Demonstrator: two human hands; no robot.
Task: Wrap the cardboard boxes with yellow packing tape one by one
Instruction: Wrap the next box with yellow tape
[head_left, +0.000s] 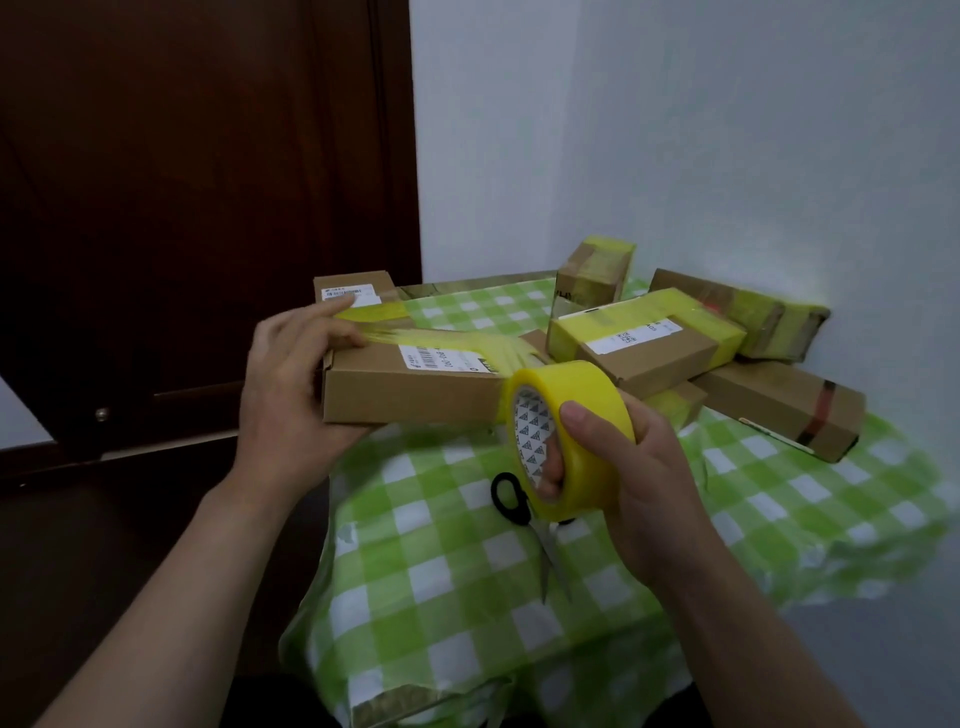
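My left hand (291, 384) grips the left end of a flat cardboard box (415, 397) held above the table, thumb on top where the yellow tape starts. A stretched yellow strip (467, 345) runs across the box's top to the yellow tape roll (569, 439). My right hand (639, 483) holds that roll at the box's right end, fingers through the core and thumb on the outside.
Black-handled scissors (524, 514) lie on the green checked tablecloth (467, 597) below the roll. Several boxes wrapped in yellow tape (670, 338) are piled at the back right by the white wall. Another labelled box (353, 291) lies at the back left. A dark door stands to the left.
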